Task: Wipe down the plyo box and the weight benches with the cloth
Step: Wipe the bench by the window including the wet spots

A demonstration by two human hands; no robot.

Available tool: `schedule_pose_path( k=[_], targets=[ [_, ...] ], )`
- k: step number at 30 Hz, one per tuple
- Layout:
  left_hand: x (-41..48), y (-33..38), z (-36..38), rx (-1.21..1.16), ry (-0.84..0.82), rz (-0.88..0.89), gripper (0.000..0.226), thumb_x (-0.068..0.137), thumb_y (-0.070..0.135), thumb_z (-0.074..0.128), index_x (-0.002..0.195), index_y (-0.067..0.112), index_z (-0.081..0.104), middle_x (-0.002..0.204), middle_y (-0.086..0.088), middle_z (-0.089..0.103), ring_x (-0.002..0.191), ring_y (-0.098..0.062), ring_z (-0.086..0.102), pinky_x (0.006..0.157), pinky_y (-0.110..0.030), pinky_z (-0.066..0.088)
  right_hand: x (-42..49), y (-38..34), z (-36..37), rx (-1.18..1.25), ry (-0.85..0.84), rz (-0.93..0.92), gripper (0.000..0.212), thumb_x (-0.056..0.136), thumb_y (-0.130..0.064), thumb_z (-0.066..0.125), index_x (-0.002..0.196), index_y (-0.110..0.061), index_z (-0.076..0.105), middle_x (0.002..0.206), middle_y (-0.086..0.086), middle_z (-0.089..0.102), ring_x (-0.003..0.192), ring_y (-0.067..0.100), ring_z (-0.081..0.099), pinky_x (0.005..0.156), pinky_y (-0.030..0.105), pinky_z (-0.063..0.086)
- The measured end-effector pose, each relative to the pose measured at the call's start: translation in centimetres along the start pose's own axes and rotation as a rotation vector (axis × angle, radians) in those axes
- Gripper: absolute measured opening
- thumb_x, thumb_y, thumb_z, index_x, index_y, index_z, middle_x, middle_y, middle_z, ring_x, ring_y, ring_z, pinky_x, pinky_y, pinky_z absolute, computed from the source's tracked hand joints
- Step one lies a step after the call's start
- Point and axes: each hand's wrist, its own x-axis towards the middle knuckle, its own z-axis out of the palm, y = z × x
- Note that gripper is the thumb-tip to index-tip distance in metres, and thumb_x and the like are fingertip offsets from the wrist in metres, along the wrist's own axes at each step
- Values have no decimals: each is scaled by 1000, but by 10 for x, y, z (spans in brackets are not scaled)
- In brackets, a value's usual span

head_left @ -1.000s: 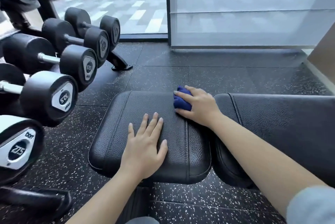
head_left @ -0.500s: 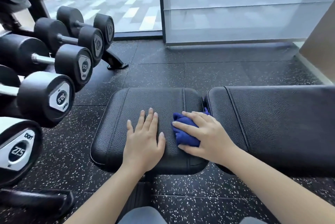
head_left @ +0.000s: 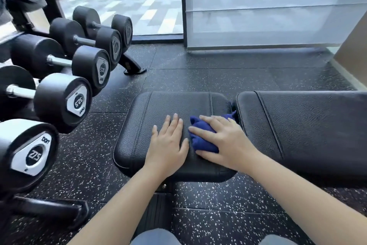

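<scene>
Right hand (head_left: 224,141), fingers (head_left: 210,120) curled round the cloth (head_left: 200,141), has pulled it from 12 toward 6 o'clock across the seat pad (head_left: 168,103), left hand (head_left: 168,143) flat-fingered beside it, so this pad seems nearly wiped.

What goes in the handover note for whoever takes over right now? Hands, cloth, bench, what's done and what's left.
Left hand: flat on the bench's seat pad, fingers straight, holding nothing.
Right hand: grip round the bunched blue cloth, pressing it onto the seat pad near the gap to the back pad.
Dumbbells sit racked to the left, apart from the bench.
Done: the seat pad is being wiped, but how much of it is clean cannot be told.
Left: probably the rest of the seat pad, the back pad, any other benches, and the plyo box, which is not in view.
</scene>
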Motion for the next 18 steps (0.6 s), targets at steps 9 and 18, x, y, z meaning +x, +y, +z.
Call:
schedule_pose_path(
  k=[9,18],
  targets=[
    [-7,-58,-10,68,31,-30,83,71,55,-6,148,30,9,152,15,-5,142,-9,-5,112,-45,3,48,8,15,-54,-92,5,59,73,-64,44,119,-33,63,124,8,61,105,33,61,80,58,46],
    [-7,-55,-9,28,128,-165,87,69,59,-2,148,25,14,155,9,1,142,-10,-4,112,-39,-2,93,13,23,-38,-79,98,57,75,-63,45,122,-35,59,126,2,58,108,28,56,89,51,41]
  ],
)
